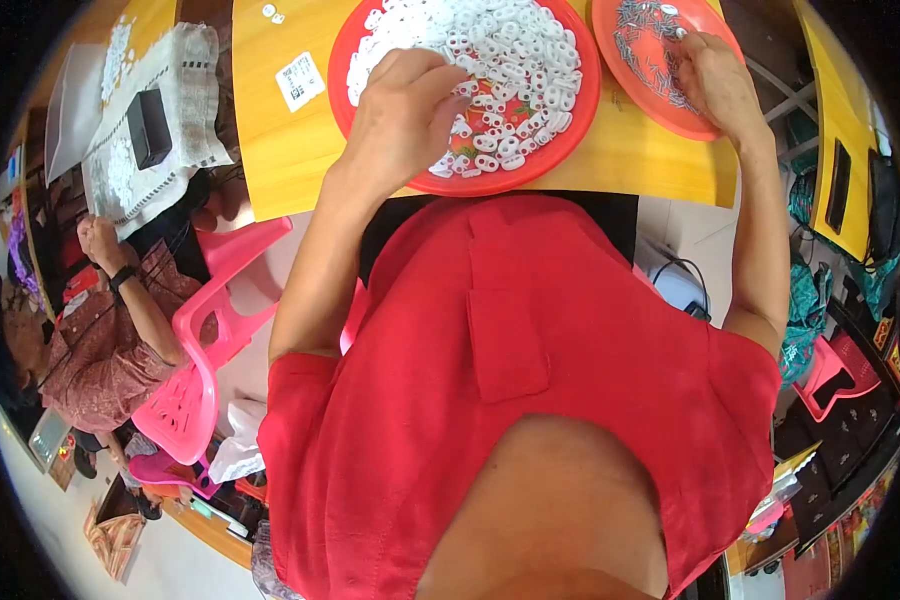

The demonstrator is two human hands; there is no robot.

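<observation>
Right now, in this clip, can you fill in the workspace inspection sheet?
Surface: yellow table, mostly bare at its left.
Job's things: red tray of white plastic pieces; orange tray of small metal pins.
Clutter: white label card.
Hands: left hand in the white pieces; right hand on the pins; grip unclear.
Cables: dark cable below the table edge.
Surroundings: pink plastic chair, another seated person at a neighbouring table.

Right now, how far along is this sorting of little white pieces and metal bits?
Nothing finished shows. The left hand picks among white plastic pieces heaped in the big red tray; the right hand reaches into the metal pins on the smaller tray. Both piles remain large.
</observation>
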